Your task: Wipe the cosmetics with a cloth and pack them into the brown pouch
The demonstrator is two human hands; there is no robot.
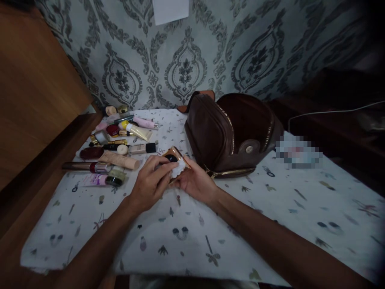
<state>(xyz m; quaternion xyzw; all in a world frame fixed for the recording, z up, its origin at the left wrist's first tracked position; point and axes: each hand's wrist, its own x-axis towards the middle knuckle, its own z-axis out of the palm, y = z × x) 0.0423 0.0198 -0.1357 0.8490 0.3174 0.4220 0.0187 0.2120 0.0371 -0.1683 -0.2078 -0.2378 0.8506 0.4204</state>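
My right hand (198, 182) grips a small flat gold-edged case (178, 150) from its right side and below. It looks like a makeup compact, with a dark round patch on its face. My left hand (152, 180) is closed over its left side, fingers pressing a white crumpled tissue (178, 168) against the surface. Both hands are just above the cloth, in front of an open brown leather bag (204, 132). The bag's zipper is undone and its dark inside shows. The underside of the case is hidden by my fingers.
Left of my hands lie several cosmetics, among them a beige tube (120, 159), a foundation bottle (142, 148), a yellow tube (138, 131) and a small jar (116, 178). A wooden cabinet (39, 88) borders the left. A pixelated item (299, 151) lies right of the bag.
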